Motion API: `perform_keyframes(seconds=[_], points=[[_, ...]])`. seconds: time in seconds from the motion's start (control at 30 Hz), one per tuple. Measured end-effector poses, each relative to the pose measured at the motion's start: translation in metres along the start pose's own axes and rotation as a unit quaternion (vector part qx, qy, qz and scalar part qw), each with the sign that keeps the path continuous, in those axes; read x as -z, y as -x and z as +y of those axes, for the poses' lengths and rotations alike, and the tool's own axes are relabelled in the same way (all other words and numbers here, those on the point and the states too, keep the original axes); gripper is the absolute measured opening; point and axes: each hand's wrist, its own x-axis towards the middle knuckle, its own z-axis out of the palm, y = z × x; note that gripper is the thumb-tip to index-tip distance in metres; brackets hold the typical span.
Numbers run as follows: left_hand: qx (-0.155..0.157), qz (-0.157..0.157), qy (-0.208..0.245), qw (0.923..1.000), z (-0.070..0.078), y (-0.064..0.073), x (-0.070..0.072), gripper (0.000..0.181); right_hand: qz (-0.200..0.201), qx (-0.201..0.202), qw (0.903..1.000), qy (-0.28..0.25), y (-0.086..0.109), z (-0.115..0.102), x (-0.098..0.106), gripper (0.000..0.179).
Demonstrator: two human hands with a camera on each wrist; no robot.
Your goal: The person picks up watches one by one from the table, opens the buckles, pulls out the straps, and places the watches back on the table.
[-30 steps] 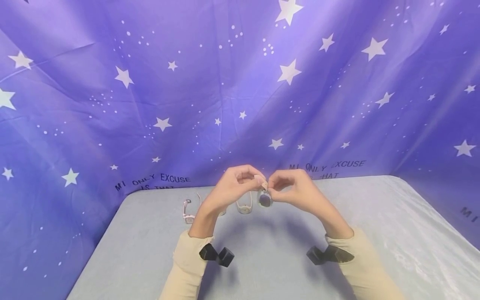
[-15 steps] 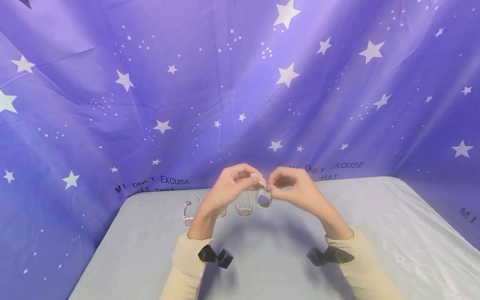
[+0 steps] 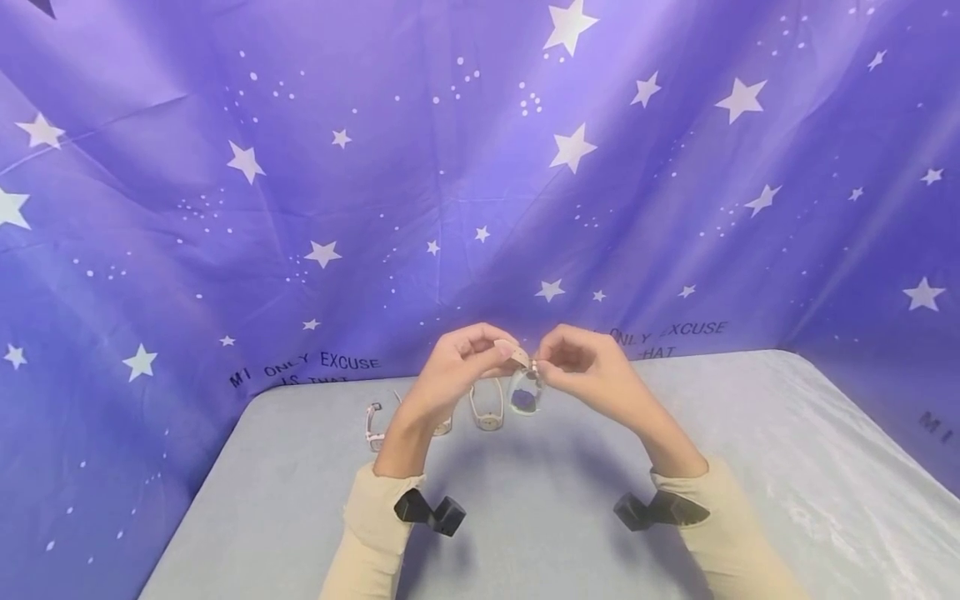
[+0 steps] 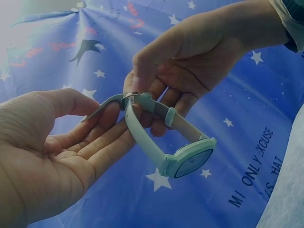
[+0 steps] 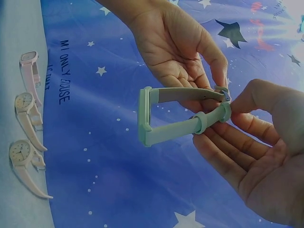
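Note:
A pale green wristwatch (image 3: pixel 524 400) hangs between both hands above the table, its strap bent into a loop with the case lowest. Thumb and fingers of my left hand (image 3: pixel 457 367) pinch the pointed strap end, which passes through the metal buckle (image 5: pixel 225 95). On the other side, my right hand (image 3: pixel 588 367) pinches the strap right at the buckle. In the left wrist view, the square watch case (image 4: pixel 192 159) tilts with its dark face turned downward. A strap keeper (image 5: pixel 201 122) sits on the buckle-side strap in the right wrist view.
Three more watches lie in a row on the table (image 3: pixel 540 517): a pink one (image 5: pixel 29 59), a cream one (image 5: pixel 24 102) and another cream one (image 5: pixel 20 153). A purple star-patterned cloth (image 3: pixel 450 192) hangs behind the table.
Both hands have risen slightly, the left drifting a little left with the strap end. The watch has tilted, so its strap loop shows more open in the head view.

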Motion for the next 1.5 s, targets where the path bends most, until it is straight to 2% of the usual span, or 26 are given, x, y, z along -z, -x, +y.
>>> perform_keyframes(seconds=[0.2, 0.43, 0.63, 1.1, 1.5], points=[[0.006, 0.002, 0.002, 1.0000, -0.0006, 0.0008, 0.0009, 0.026, -0.003, 0.002, 1.0000, -0.003, 0.0011, -0.0005, 0.0007, 0.011], [0.010, 0.002, 0.000, 0.9999, 0.0009, -0.0025, 0.0023, 0.020, -0.008, 0.016, 0.9997, -0.017, -0.0016, 0.0019, 0.0031, 0.010], [0.015, 0.004, 0.002, 0.9999, 0.0027, -0.0042, 0.0035, 0.020, -0.013, 0.011, 0.9996, -0.022, -0.0047, 0.0028, 0.0046, 0.011], [0.009, -0.004, 0.009, 0.9999, 0.0002, -0.0028, 0.0033, 0.022, -0.019, 0.011, 0.9994, -0.025, -0.0033, 0.0042, 0.0051, 0.010], [0.013, -0.001, 0.015, 0.9998, -0.0040, -0.0014, 0.0028, 0.021, -0.026, -0.025, 0.9988, -0.034, -0.0028, 0.0034, 0.0066, 0.019]])
